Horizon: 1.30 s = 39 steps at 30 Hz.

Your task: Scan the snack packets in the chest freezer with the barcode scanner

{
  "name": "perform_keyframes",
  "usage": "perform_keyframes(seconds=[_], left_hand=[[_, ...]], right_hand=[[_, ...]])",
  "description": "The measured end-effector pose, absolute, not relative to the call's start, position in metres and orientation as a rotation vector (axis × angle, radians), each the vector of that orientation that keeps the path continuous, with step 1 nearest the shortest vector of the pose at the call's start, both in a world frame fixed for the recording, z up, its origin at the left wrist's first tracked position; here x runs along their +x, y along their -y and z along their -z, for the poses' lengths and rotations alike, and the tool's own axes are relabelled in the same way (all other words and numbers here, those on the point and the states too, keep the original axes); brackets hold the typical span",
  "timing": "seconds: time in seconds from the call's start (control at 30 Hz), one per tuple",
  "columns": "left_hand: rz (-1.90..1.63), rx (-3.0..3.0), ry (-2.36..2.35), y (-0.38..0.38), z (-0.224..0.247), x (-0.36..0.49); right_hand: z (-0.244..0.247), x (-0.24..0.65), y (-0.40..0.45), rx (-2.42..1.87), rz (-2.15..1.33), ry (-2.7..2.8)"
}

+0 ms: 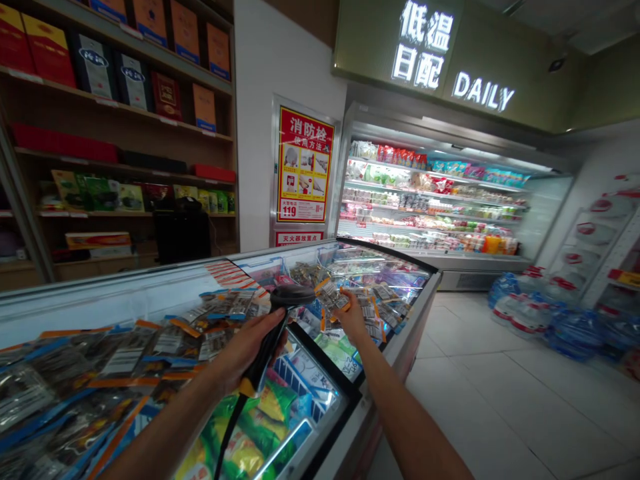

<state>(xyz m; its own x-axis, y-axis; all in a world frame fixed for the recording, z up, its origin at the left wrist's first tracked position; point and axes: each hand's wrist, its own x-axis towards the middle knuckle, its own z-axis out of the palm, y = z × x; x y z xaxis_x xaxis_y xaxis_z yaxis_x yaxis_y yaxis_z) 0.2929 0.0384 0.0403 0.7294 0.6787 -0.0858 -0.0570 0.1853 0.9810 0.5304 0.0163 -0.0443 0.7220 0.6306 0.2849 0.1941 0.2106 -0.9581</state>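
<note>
Black plastic forms the body of the barcode scanner (269, 347), which we carry upright in the left grip (250, 350) at 7 o'clock from the centre of the view. The fingers are wrapped around the handle, the thumb lies high beneath the scanner head, and a dark cable (233, 427) hangs from the base toward 6 o'clock.

Our right grip (351, 317), at 5 o'clock, is pinching a clear-film food packet (329, 295) by its 3 o'clock end. The packet sits just below centre, at about 6 o'clock, with the scanner's nose directed at it; we cannot tell the gap between them.

Handling notes, by our judgement: the packet should be light and limp, with slick film that may crease or slide. We should take hold at the orange border and keep fingers off the printed panel. The scanner should be stiff and heavier at the head; we should hold it around the upper handle and leave the cable slack.

More orange- and blue-edged packets (123, 353) are heaped at 8 o'clock along the chest freezer (420, 310), and others (387, 308) lie at 4 o'clock beside the right grip. Green-and-yellow bags (270, 407) show at 7 o'clock, below the left grip.
</note>
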Motion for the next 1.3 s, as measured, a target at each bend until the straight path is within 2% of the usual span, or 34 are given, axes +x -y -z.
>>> perform_keyframes(seconds=[0.2,0.83,1.3], left_hand=[[-0.535,1.322,-0.562,-0.036,-0.039,0.295],[-0.493,1.186,-0.507,-0.025,-0.042,0.302],[-0.660,1.075,-0.673,-0.053,-0.048,0.286]], right_hand=[[0.050,0.533,-0.023,-1.436,-0.186,0.818],[0.064,0.542,-0.033,-1.417,-0.281,0.901],[0.042,0.586,-0.024,-1.975,0.236,0.931]])
